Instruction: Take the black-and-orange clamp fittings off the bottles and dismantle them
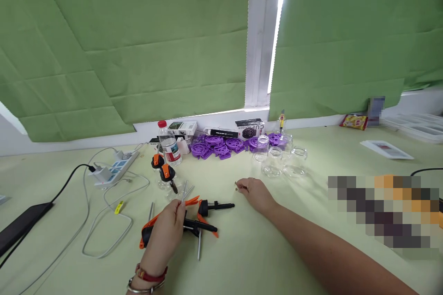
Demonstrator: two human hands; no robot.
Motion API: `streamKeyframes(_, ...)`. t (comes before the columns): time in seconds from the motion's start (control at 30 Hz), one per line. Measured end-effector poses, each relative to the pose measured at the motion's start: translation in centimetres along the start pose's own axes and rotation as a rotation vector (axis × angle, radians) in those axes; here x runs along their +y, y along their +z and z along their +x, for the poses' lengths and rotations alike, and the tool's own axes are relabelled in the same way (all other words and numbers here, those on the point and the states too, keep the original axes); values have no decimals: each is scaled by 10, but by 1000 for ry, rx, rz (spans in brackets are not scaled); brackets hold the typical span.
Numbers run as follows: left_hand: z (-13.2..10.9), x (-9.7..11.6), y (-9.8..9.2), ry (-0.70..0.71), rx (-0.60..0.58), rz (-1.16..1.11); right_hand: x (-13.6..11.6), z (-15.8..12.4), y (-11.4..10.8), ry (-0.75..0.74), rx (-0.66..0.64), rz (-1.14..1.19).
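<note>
- Thin rods (185, 189) are gripped between the thumb and fingers of the left hand (168, 223); their long axes are slanted up and slightly right, the free ends pointed away from the person, above the table (263, 253).
- Black-and-orange parts (204, 226) are spread beside that hand, black stems aimed right.
- The right hand's (255, 195) fingertips are bunched; whether anything is pinched cannot be told.

On the worktop (256, 258), a power strip (120, 166) is placed left of the left hand (169, 225), jars (272, 164) beyond the right hand (256, 196).
</note>
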State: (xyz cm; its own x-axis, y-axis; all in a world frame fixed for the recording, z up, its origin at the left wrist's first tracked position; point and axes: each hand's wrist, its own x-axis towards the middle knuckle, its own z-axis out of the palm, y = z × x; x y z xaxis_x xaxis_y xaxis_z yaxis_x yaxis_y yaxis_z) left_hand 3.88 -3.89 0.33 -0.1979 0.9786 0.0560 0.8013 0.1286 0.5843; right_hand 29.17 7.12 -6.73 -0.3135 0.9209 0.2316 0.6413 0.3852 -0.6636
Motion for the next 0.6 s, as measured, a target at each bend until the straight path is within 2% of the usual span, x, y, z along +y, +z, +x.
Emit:
streamKeyframes(0.27,0,2,8,-31,84,437,1,-5,-4,47,23,117)
streamKeyframes(0.47,-2,-2,9,-44,125,535,10,-9,-8,92,88,242)
streamKeyframes(0.53,-2,1,3,-48,185,547,12,-9,-9,105,98,278)
streamKeyframes(0.6,2,5,-6,-42,320,545,13,-9,-9,111,97,302)
